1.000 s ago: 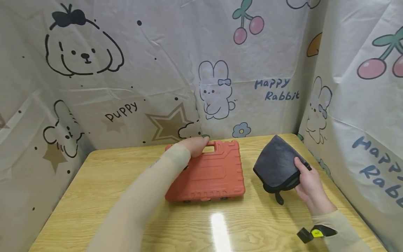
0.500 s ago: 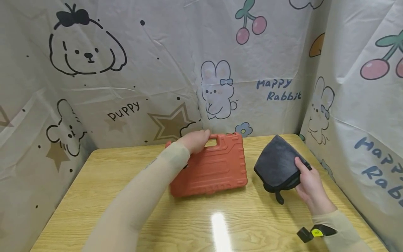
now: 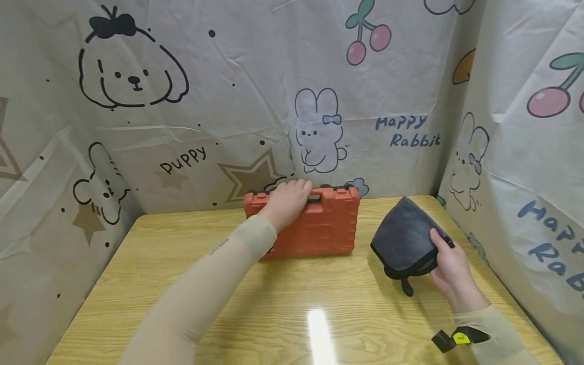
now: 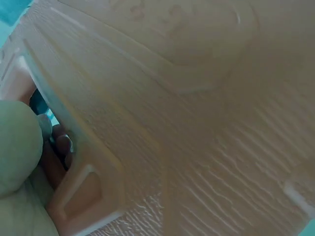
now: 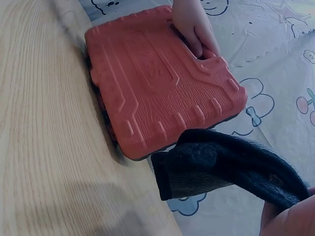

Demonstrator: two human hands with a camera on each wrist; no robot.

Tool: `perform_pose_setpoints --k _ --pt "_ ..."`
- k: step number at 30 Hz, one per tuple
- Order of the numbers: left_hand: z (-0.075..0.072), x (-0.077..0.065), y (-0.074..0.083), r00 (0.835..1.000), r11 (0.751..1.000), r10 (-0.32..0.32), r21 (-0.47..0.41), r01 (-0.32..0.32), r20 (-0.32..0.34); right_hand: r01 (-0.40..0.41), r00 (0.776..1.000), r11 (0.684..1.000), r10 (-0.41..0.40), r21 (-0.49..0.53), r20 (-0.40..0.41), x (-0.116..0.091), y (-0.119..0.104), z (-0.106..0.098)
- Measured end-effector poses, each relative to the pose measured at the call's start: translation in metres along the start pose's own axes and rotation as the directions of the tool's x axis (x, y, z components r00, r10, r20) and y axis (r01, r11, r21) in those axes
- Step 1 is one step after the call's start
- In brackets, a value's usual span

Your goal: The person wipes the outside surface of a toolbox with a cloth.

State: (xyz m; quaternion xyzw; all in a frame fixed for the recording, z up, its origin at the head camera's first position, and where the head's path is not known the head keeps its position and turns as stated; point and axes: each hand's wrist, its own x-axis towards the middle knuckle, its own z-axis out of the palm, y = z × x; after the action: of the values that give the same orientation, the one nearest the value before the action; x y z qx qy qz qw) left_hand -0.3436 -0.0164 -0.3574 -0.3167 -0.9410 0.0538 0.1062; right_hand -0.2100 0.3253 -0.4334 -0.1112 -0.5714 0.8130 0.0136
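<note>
The red case (image 3: 330,230) is held nearly upright at the back of the wooden table (image 3: 255,314), handle (image 3: 325,192) uppermost, long axis set left to right. Its handle is gripped by the curled left hand (image 3: 288,203); a dark grey cloth (image 3: 403,238) is pinched by the right hand (image 3: 452,271). The table is enclosed by cartoon-printed sheets (image 3: 237,56).

Red-orange case (image 3: 326,230), black along top edge. Dark grey fabric piece (image 3: 403,238), black-edged. Yellowish wood-grain worktop (image 3: 255,314). Cream sleeves (image 3: 196,284). Black wrist strap (image 3: 478,334), yellow label (image 3: 462,338). Off-white backdrop (image 3: 246,101), printed: black-outlined puppy (image 3: 134,80), rabbits (image 3: 319,139) with blue bows (image 3: 332,119), pink cherries (image 3: 380,38), green leaves (image 3: 366,7), brown stars (image 3: 255,180), dark blue "Happy Rabbit" lettering (image 3: 401,122), black dots (image 3: 212,33).
</note>
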Motion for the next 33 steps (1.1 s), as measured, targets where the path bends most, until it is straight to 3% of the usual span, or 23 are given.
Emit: perform_pose_setpoints --k 5,13,18,30,33 --pt "-0.003 -0.01 0.004 1.0 1.0 0.02 0.009 -0.02 -0.015 0.006 1.0 1.0 -0.007 0.009 0.009 -0.001 0.0 0.001" --pt "-0.017 -0.024 0.009 0.994 0.997 0.081 -0.022 -0.079 0.079 0.006 1.0 1.0 -0.006 0.016 0.019 -0.001 0.001 0.004" --pt "-0.028 -0.033 0.015 0.988 0.992 0.085 -0.104 -0.071 0.132 -0.011 1.0 1.0 0.011 0.017 -0.001 0.0 0.002 0.004" --pt "-0.03 -0.067 0.03 0.991 0.964 0.091 -0.26 -0.063 0.1 0.008 1.0 1.0 -0.008 0.008 -0.002 0.0 0.004 0.009" --pt "-0.027 -0.076 0.038 0.992 0.969 0.106 -0.232 -0.088 0.07 0.015 1.0 1.0 -0.015 0.014 -0.01 0.0 0.003 0.01"
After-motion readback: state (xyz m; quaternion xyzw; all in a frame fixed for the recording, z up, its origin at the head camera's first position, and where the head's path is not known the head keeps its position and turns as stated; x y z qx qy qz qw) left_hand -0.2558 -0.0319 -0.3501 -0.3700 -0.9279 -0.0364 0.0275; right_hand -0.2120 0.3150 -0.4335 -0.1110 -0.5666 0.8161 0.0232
